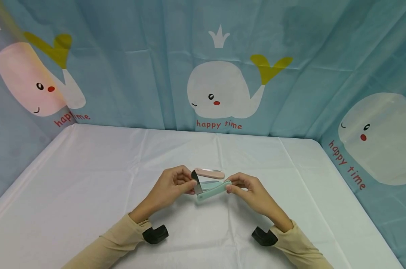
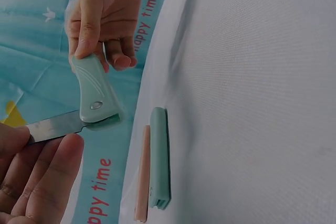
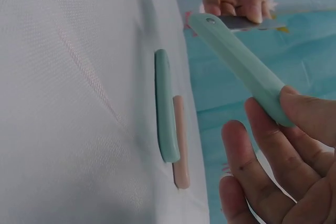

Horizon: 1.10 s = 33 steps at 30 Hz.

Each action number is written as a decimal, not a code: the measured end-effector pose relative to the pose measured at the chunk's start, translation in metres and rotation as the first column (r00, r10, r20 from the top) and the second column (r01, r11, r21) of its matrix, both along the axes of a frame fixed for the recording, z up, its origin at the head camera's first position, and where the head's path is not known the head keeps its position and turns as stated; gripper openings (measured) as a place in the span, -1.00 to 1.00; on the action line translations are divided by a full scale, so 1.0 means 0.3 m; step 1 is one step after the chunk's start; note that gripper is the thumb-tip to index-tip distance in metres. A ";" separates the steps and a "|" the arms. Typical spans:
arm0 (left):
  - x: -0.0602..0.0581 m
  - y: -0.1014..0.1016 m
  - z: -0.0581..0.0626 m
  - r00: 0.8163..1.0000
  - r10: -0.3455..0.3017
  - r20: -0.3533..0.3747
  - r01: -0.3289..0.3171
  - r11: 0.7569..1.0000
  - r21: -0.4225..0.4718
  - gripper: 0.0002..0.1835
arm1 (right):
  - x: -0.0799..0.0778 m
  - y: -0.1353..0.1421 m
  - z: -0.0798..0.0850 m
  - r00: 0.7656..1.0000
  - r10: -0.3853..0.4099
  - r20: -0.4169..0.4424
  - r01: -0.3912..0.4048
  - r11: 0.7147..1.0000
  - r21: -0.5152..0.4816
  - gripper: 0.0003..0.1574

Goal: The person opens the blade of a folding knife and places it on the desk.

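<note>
Above the table, a folding knife with a mint-green handle (image 1: 215, 190) is held between both hands, its blade (image 1: 196, 183) swung out at a steep angle to the handle. My left hand (image 1: 171, 186) pinches the blade between thumb and fingers. At the far end of the handle, my right hand (image 1: 253, 192) grips with thumb and fingertips. In the right wrist view a round rivet shows at the handle's blade end. Behind it on the table lie a second mint-green folding knife (image 3: 165, 106) and a pink folding knife (image 1: 210, 173), side by side, both folded.
A white cloth (image 1: 105, 164) with crease lines covers the table. Blue curtains (image 1: 129, 86) printed with whales stand along the back and both sides. Each wrist wears a black camera mount, one by the left sleeve (image 1: 115, 235) and one by the right sleeve (image 1: 298, 243).
</note>
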State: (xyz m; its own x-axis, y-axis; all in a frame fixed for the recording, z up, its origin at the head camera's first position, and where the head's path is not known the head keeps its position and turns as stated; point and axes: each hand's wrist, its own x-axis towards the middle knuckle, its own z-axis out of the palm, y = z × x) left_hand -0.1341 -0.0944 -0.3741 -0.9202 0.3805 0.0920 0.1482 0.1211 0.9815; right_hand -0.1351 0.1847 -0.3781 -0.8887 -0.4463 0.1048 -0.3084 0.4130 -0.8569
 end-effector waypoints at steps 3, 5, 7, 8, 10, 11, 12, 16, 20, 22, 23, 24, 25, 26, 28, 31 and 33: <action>0.001 -0.002 0.002 1.000 0.014 -0.005 -0.014 1.000 0.017 -0.88 | -0.002 0.005 0.001 1.000 -0.006 0.005 0.006 1.000 -0.005 -0.76; 0.002 -0.003 0.004 1.000 0.017 -0.018 -0.016 1.000 0.020 -0.88 | -0.004 0.006 0.001 1.000 -0.006 0.015 0.006 1.000 -0.011 -0.75; 0.003 -0.003 0.006 0.999 0.018 -0.027 -0.017 1.000 0.022 -0.89 | -0.004 0.004 0.000 1.000 -0.003 0.028 0.004 1.000 -0.018 -0.74; 0.003 -0.003 0.006 0.999 0.020 -0.031 -0.019 1.000 0.020 -0.89 | -0.004 0.002 0.000 0.999 -0.003 0.033 0.003 1.000 -0.019 -0.74; 0.004 -0.003 0.008 0.999 0.024 -0.038 -0.024 1.000 0.011 -0.90 | -0.002 -0.002 -0.002 0.999 -0.002 0.041 0.003 1.000 -0.017 -0.73; 0.005 -0.003 0.008 0.999 0.027 -0.041 -0.027 1.000 0.006 -0.91 | -0.001 -0.005 -0.002 0.999 -0.003 0.040 0.004 1.000 -0.011 -0.73; 0.005 -0.004 0.009 0.999 0.030 -0.045 -0.030 1.000 -0.001 -0.91 | 0.001 -0.007 -0.003 0.999 -0.005 0.038 0.005 1.000 -0.003 -0.73; 0.009 -0.005 0.012 0.999 0.029 -0.040 -0.030 0.999 -0.020 -0.92 | 0.006 -0.018 -0.007 1.000 0.000 0.018 0.000 1.000 0.026 -0.76; 0.011 -0.005 0.014 1.000 0.002 -0.025 -0.003 1.000 -0.023 -0.92 | 0.007 -0.022 -0.013 1.000 0.011 0.014 -0.011 0.999 0.038 -0.77; 0.011 -0.004 0.015 1.000 -0.010 -0.019 0.010 1.000 -0.024 -0.92 | 0.007 -0.022 -0.016 1.000 0.016 0.017 -0.017 0.999 0.040 -0.77; 0.011 -0.004 0.015 1.000 -0.015 -0.018 0.014 0.999 -0.028 -0.91 | 0.007 -0.022 -0.017 1.000 0.019 0.020 -0.020 0.999 0.041 -0.77; 0.011 -0.003 0.015 1.000 -0.019 -0.015 0.018 0.999 -0.032 -0.91 | 0.007 -0.022 -0.019 1.000 0.022 0.021 -0.023 0.999 0.041 -0.77; 0.011 -0.003 0.016 1.000 -0.022 -0.012 0.022 0.999 -0.034 -0.91 | 0.006 -0.021 -0.022 0.999 0.028 0.026 -0.029 0.999 0.038 -0.77; 0.011 -0.002 0.017 1.000 -0.025 -0.009 0.025 0.999 -0.039 -0.91 | 0.005 -0.020 -0.025 0.999 0.034 0.030 -0.035 0.999 0.035 -0.76; 0.009 -0.003 0.018 0.999 -0.035 0.007 0.035 0.999 -0.042 -0.90 | 0.004 -0.019 -0.029 0.999 0.041 0.034 -0.042 0.999 0.032 -0.76; 0.003 -0.005 0.017 0.998 -0.044 0.044 0.045 0.999 -0.029 -0.84 | 0.003 -0.019 -0.032 0.999 0.038 0.033 -0.039 0.999 0.026 -0.77; -0.002 -0.007 0.015 0.997 -0.045 0.068 0.046 0.999 -0.018 -0.78 | 0.005 -0.022 -0.029 0.999 0.025 0.025 -0.026 0.999 0.028 -0.77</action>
